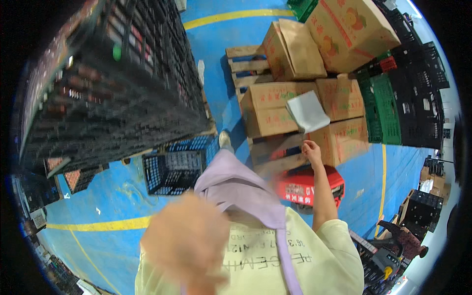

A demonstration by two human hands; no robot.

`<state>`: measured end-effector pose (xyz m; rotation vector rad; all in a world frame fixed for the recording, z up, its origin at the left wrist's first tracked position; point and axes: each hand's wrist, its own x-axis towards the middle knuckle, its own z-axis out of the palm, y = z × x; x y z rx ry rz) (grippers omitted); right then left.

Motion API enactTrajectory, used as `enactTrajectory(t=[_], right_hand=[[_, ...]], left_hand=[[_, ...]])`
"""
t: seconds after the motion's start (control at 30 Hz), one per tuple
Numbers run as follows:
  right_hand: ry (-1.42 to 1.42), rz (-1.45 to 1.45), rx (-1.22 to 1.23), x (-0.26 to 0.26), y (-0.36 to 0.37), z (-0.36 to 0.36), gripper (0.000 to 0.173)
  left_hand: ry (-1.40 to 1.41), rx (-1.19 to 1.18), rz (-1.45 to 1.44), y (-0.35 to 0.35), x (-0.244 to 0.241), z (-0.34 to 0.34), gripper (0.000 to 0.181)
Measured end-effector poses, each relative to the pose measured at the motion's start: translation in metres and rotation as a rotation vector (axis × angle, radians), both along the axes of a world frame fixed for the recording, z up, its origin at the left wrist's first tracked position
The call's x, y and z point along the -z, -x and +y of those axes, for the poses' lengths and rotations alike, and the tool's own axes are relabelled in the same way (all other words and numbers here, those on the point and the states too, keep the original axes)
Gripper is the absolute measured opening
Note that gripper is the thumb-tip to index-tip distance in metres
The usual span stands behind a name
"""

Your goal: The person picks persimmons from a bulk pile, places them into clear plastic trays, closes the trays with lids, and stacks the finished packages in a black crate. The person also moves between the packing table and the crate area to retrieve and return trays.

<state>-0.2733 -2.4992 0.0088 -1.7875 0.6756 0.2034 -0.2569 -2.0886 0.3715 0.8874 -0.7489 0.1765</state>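
My left hand is raised close to the camera, in front of my yellow-green shirt. It is strongly blurred, and whether its fingers hold anything is unclear. My right hand reaches forward with bent fingers, beside a cardboard carton. Just beyond its fingertips, a white sheet or flat bag lies across several cartons. Contact between that hand and the white sheet cannot be made out. The cartons, including a printed one, rest on a wooden pallet. A lilac apron hangs down my front.
Stacked black crates rise at the left, with an empty blue crate on the floor below. A red pallet truck stands against the pallet. Green crates are stacked at right. Another person is near handling equipment.
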Motion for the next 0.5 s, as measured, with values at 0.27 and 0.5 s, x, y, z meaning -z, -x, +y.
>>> enactTrajectory(t=[0.27,0.5], right_hand=[[-0.083,0.209,-0.126,0.016,-0.106,0.047,0.026],[0.155,0.092,-0.481,0.026,-0.301,0.137,0.029]], left_hand=[[-0.604,-0.26,0.559,-0.143,0.131,-0.015,0.04],[-1.074,-0.235,0.63,-0.2,0.16,0.002,0.031]])
